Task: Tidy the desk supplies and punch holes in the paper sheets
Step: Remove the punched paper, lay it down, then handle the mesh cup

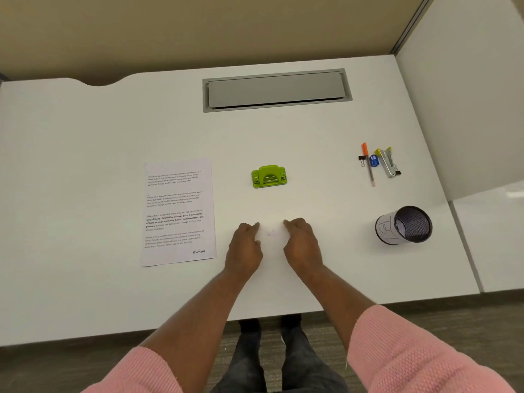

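Both hands rest on the white table (85, 143) near its front edge, side by side with a small gap between them. The left hand (244, 248) and the right hand (302, 245) are loosely curled, fingers bent down toward the surface, and neither grips anything. Something faint, perhaps a pale mark or a scrap, shows on the table between the fingertips, but it is too washed out to identify.

The green hole punch (269, 176) sits straight ahead of the hands, farther from the person, almost centred on the gap between them, its long axis running left to right. Either hand could reach it with a short forward move; the right one looks marginally nearer.

The printed paper sheet (178, 211) lies flat to the left, its near right corner close to the left hand, long axis pointing away from the person. That makes the left hand the natural one to slide it toward the punch.

The loose supplies lie well off to the right: an orange-capped pen (369, 165), a black binder clip (362, 160), a blue sharpener (374, 160) and a stapler (387, 163) clustered together. The mesh pen holder (404, 225) lies tipped on its side nearer the front, mouth turned right. No supply is in it yet.
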The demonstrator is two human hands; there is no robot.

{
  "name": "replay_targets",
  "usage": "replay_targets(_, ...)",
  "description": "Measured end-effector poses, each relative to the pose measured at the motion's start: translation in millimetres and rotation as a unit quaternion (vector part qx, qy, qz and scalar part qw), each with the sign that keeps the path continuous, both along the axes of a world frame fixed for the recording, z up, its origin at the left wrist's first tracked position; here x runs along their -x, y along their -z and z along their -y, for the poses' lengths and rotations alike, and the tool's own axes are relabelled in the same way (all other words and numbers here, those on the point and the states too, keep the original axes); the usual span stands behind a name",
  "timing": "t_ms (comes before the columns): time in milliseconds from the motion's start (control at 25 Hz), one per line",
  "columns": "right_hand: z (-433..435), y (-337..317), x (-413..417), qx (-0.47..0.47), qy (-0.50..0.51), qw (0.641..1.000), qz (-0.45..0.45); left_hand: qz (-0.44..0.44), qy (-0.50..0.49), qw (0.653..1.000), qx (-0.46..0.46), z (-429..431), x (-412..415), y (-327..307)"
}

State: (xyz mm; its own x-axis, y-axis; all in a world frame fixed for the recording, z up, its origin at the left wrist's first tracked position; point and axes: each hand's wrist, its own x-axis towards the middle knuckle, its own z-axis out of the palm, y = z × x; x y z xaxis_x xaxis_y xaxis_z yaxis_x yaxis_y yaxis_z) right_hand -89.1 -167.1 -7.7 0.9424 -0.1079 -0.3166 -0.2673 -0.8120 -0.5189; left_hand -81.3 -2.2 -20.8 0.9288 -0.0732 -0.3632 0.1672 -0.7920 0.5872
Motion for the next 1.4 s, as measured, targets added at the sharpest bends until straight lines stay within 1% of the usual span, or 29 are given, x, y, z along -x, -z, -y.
replay_targets(80,0,2,1,0.041,-0.072,0.997,0.005,-0.003,0.052,0.998,-0.022,3,-3,1)
replay_targets(160,-5,5,2,0.084,-0.135,0.987,0.018,-0.004,0.077,0.997,-0.011,8,-5,2)
replay_targets(240,-8,7,4,0.084,-0.167,0.982,0.033,0.001,0.083,0.997,-0.004,9,-3,2)
replay_targets(320,-5,9,8,0.048,-0.16,0.985,0.04,0.038,0.094,0.994,-0.038,4,3,3)
replay_targets(400,3,11,16,0.024,-0.1,0.993,0.053,0.085,0.132,0.982,-0.104,-3,15,9)
replay_targets(480,9,13,27,0.021,-0.059,0.996,0.062,0.081,0.17,0.973,-0.134,-8,26,15)
replay_targets(640,7,18,37,-0.011,-0.076,0.996,0.047,0.058,0.215,0.963,-0.151,-12,35,25)
replay_targets(800,-3,19,21,-0.044,-0.05,0.996,0.06,0.078,0.194,0.971,-0.12,-10,23,24)
replay_targets(960,-6,19,6,-0.069,-0.033,0.994,0.078,0.148,0.119,0.977,-0.093,-5,8,21)
replay_targets(1080,-3,18,9,-0.07,-0.025,0.993,0.089,0.147,0.085,0.982,-0.08,-3,0,18)
replay_targets(1240,-1,19,15,-0.02,-0.09,0.992,0.086,0.12,0.073,0.988,-0.057,-4,3,18)
replay_targets(1400,-6,19,15,0.018,-0.164,0.982,0.089,0.106,0.027,0.994,-0.032,-1,9,18)
